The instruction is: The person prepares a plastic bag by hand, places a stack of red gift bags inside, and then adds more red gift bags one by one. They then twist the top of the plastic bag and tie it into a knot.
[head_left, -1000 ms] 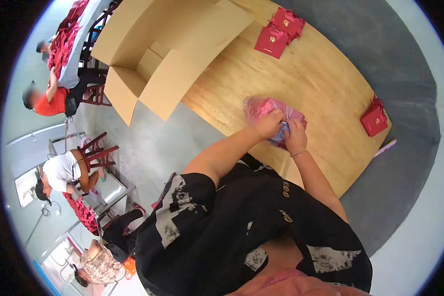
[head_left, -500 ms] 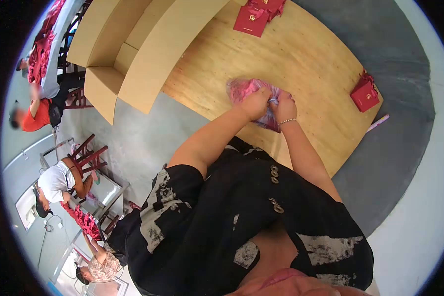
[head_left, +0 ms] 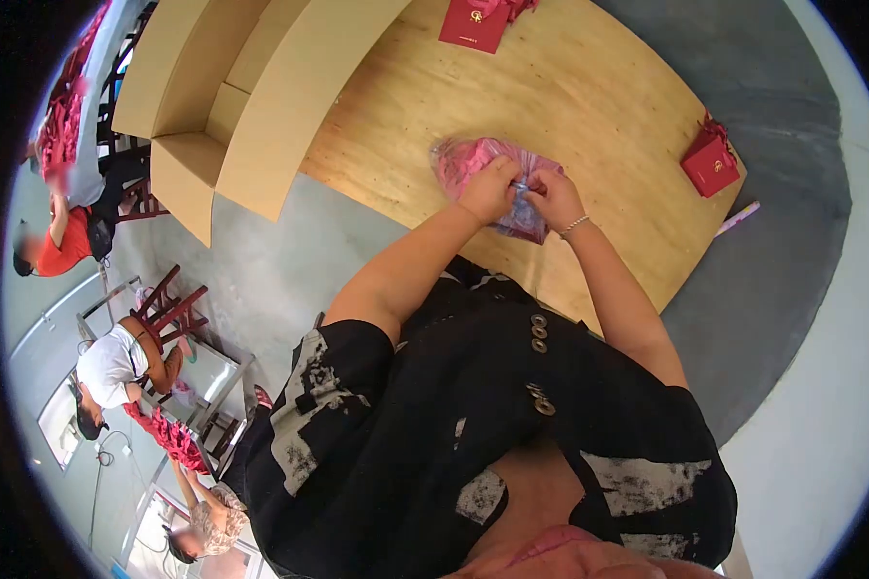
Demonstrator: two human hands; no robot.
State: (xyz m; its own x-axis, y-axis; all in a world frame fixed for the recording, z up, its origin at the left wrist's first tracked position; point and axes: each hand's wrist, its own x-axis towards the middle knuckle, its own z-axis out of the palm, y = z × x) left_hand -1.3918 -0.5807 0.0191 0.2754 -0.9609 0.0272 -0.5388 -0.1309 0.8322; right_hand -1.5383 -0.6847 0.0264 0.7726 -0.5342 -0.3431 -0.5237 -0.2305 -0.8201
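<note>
A clear plastic bag (head_left: 526, 224) with pink and red contents lies on the wooden table (head_left: 406, 125). Its gathered, bluish neck (head_left: 521, 187) points up between my two hands. The fingers of my left hand (head_left: 490, 188) are pinched on the neck from the left, over the pink part of the bag. From the right, my right hand (head_left: 556, 201), with a beaded bracelet at the wrist, pinches the same neck with bent fingers. What each fingertip grips is partly hidden by the fingers.
An open cardboard box (head_left: 251, 125) stands at the table's left. Red gift bags (head_left: 473, 24) lie at the far edge, and another red gift bag (head_left: 711, 166) stands at the right corner. To the left, several people sit near stools (head_left: 172, 304) and tables with red items.
My hands have opened from tighter fists into finger pinches at the bag's neck. The whole view has shifted slightly, so the bag and gift bags appear higher.
</note>
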